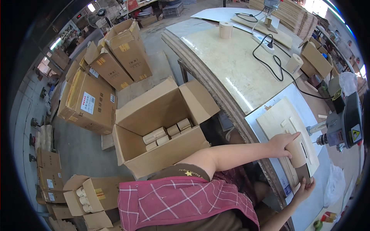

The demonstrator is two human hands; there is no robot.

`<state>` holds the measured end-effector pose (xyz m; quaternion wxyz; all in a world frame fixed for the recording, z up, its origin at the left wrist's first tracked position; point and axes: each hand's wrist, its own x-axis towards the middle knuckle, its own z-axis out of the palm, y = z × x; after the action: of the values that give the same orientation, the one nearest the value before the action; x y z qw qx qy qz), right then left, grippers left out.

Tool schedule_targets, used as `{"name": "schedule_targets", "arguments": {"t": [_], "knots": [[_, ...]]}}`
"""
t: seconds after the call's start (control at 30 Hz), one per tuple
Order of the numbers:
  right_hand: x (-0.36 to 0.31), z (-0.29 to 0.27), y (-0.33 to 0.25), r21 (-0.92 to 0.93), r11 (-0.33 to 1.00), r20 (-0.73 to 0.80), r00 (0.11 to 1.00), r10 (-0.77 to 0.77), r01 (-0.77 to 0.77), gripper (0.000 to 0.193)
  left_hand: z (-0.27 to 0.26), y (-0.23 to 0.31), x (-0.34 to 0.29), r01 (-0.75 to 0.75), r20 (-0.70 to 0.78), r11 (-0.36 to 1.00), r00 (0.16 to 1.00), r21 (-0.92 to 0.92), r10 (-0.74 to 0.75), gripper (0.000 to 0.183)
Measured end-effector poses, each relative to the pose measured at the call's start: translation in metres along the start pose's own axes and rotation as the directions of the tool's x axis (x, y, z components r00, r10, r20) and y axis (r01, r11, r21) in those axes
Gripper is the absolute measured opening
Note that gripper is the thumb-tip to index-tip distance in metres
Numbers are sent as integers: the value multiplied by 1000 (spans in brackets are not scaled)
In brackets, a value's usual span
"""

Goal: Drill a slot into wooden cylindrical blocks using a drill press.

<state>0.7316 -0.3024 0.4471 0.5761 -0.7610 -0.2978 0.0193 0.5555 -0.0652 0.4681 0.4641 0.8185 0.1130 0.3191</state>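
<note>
Recorder: How do the fingers stand?

Inspector: Left hand (280,145), index finger and thumb spread against the pale cylinder (296,156); firmness of grip cannot be told; right hand (304,188), fingertips bent near a dark length (304,173) at the cylinder's lower end; whether they pinch it cannot be told.

Recorder: And the cylinder's lie?

Inspector: On the wooden board (269,121), long axis running from hand to hand; left hand nearer its upper end, right hand its lower; the drill (345,123) stands at its right, bit toward it, near the left fingertips.

Recorder: Edges and room?

Inspector: The table edge passes beneath the left forearm (243,154); the drill limits the right; the widest room runs toward the view's top, over the pale tabletop (219,57).
</note>
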Motion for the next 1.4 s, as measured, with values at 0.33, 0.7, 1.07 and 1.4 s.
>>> {"name": "schedule_targets", "arguments": {"t": [0.33, 0.7, 1.07, 1.4], "knots": [[-6, 36, -38, -412, 908, -76, 996, 47, -75, 33, -1, 13, -7, 43, -130, 995, 991, 88, -32, 85], [13, 25, -28, -241, 950, -183, 971, 155, -197, 32, 19, 10, 24, 149, -48, 989, 988, -1, -149, 83], [41, 39, -22, -180, 973, -113, 986, 124, -143, 33, 13, -12, 33, 98, -19, 993, 995, -66, -100, 82], [40, 43, -24, -194, 968, -114, 984, 138, -158, 33, 10, -12, 34, 109, -28, 988, 993, -108, -112, 84]]}}
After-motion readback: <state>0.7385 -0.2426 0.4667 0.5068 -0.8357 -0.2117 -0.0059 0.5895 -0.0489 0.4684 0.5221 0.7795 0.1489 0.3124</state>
